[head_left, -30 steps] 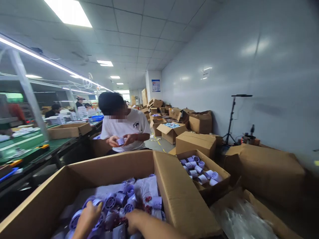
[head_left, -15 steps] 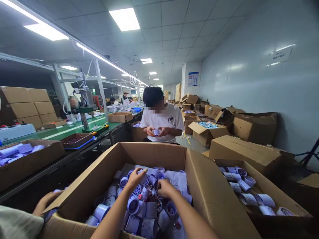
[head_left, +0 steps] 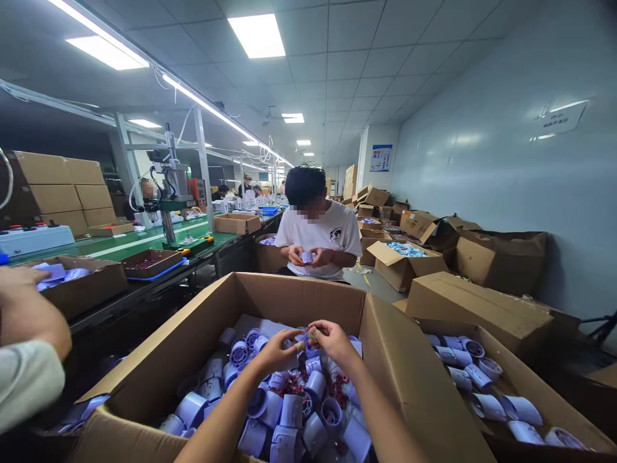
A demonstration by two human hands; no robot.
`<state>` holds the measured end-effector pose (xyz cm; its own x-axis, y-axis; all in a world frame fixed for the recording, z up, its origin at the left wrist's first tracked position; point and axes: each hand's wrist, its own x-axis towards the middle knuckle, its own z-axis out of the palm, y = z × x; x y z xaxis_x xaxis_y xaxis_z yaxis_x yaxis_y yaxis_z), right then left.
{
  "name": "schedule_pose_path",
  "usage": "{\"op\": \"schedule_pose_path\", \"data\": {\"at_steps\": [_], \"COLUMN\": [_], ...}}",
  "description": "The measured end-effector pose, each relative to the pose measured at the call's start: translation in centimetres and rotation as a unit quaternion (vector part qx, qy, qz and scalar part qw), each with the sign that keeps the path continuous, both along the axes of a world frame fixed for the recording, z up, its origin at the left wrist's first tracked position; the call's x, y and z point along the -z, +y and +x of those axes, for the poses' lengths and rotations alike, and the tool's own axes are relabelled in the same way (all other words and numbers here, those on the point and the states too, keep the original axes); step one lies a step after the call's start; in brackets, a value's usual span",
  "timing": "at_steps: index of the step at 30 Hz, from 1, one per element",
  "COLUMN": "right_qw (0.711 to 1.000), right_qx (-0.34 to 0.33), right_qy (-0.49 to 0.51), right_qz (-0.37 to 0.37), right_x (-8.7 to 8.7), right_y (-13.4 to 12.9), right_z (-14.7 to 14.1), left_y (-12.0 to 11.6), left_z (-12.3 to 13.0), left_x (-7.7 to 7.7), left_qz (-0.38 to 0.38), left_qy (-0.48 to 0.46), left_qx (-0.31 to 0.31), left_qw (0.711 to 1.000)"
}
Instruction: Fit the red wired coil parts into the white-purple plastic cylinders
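Lots of purple cups (head_left: 292,410) still lie loose in the big box (head_left: 299,296), and I can't tell if the left hand (head_left: 279,350) or right hand (head_left: 335,341) grips anything.

The forearms (head_left: 224,402) are bare and slim, tapering toward the wrists — left hand (head_left: 284,350) and right hand (head_left: 332,341) each seemingly wearing a small yellowish finger wrap.

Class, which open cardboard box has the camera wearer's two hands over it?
The large central box in front, with lilac parts: left hand and right hand are over it; the box at its right has neither.
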<state>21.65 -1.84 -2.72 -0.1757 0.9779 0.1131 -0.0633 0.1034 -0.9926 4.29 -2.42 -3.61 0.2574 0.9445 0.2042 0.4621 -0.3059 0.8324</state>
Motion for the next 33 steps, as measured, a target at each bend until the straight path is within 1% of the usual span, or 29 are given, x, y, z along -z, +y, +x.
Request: {"op": "schedule_pose_path", "data": {"at_steps": [2, 4, 6, 9, 11, 13, 15, 16, 18, 21, 24, 28, 33], "right_qw": [0.997, 0.994, 0.993, 0.991, 0.987, 0.981, 0.978, 0.978, 0.975, 0.956, 0.936, 0.926, 0.919], "right_qx": [-0.018, -0.016, -0.023, -0.052, -0.075, -0.098, -0.107, -0.107, -0.109, -0.132, -0.136, -0.135, -0.141], "right_qy": [0.066, 0.082, 0.077, 0.081, 0.083, 0.064, 0.055, 0.068, 0.124, 0.217, 0.286, 0.315, 0.342], "right_qz": [-0.043, -0.073, -0.084, -0.091, -0.119, -0.156, -0.168, -0.164, -0.149, -0.143, -0.156, -0.157, -0.138], "right_x": [-0.7, -1.4, -1.9, -2.1, -2.1, -1.9, -1.9, -1.9, -2.0, -2.4, -2.6, -2.7, -2.9], "right_y": [-0.4, -0.8, -1.1, -1.6, -2.0, -2.2, -2.4, -2.4, -2.4, -2.5, -2.4, -2.4, -2.7], "right_z": [0.1, 0.5, 1.0, 1.6, 1.8, 1.8, 1.7, 1.7, 1.6, 1.8, 2.2, 2.3, 1.7], "left_y": [0.1, 0.1, 0.0, -0.3, -0.4, -0.4, -0.4, -0.3, -0.2, -0.2, -0.2, -0.4, -1.0], "left_z": [0.0, -0.2, -0.3, -0.4, -0.4, -0.4, -0.3, -0.3, -0.2, 0.0, 0.0, -0.3, -0.1], "left_x": [-0.1, -0.3, -0.5, -0.7, -0.7, -0.5, -0.4, -0.3, -0.1, -0.2, -0.6, -1.0, -1.3], "left_qz": [0.024, 0.041, 0.054, 0.057, 0.053, 0.049, 0.043, 0.040, 0.028, -0.006, -0.041, -0.095, -0.164], "left_qy": [0.023, 0.041, 0.045, 0.050, 0.056, 0.056, 0.049, 0.041, 0.014, -0.049, -0.106, -0.184, -0.239], "left_qx": [0.014, 0.023, 0.025, 0.030, 0.035, 0.033, 0.030, 0.028, 0.027, 0.024, 0.015, 0.013, 0.080], "left_qw": [0.999, 0.998, 0.997, 0.997, 0.996, 0.997, 0.997, 0.998, 0.999, 0.999, 0.993, 0.978, 0.954]}}
